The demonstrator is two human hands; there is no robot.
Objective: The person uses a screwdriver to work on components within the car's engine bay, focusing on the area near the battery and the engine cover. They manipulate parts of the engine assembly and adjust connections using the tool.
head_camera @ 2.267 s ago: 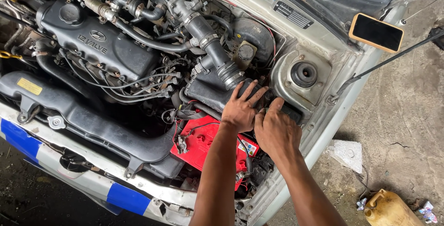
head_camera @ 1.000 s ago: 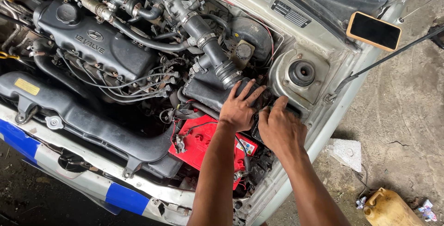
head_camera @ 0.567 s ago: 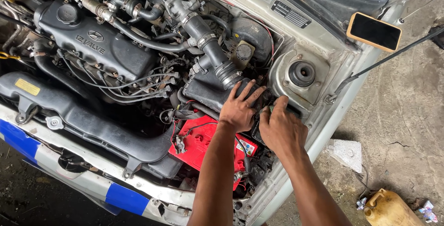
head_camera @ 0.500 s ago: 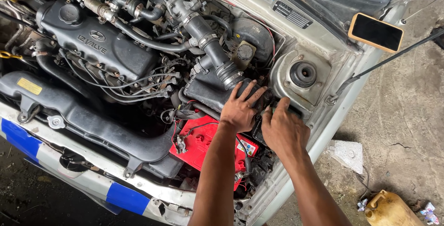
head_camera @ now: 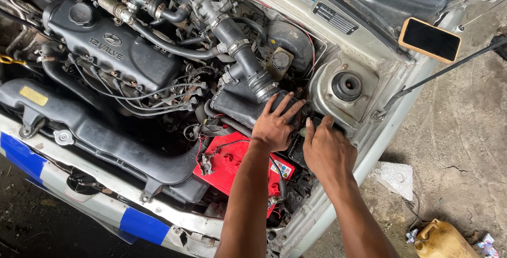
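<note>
Matt black plastic air-filter housing (head_camera: 240,107), glossy red plastic battery (head_camera: 229,165), dull painted metal strut tower (head_camera: 346,86), rough concrete floor (head_camera: 454,131).

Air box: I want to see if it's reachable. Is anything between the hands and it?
Nothing visible. The left hand lies flat on the air box; the right hand sits beside it, above the red battery.

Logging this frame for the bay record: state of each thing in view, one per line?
Left hand: flat, fingers spread on the black air box.
Right hand: fingers curled, down beside the air box.
Red battery: seated, cables attached.
Hood prop rod: raised.
Phone: screen dark, lying on the cowl.
Yellow jug: on the ground.
</note>
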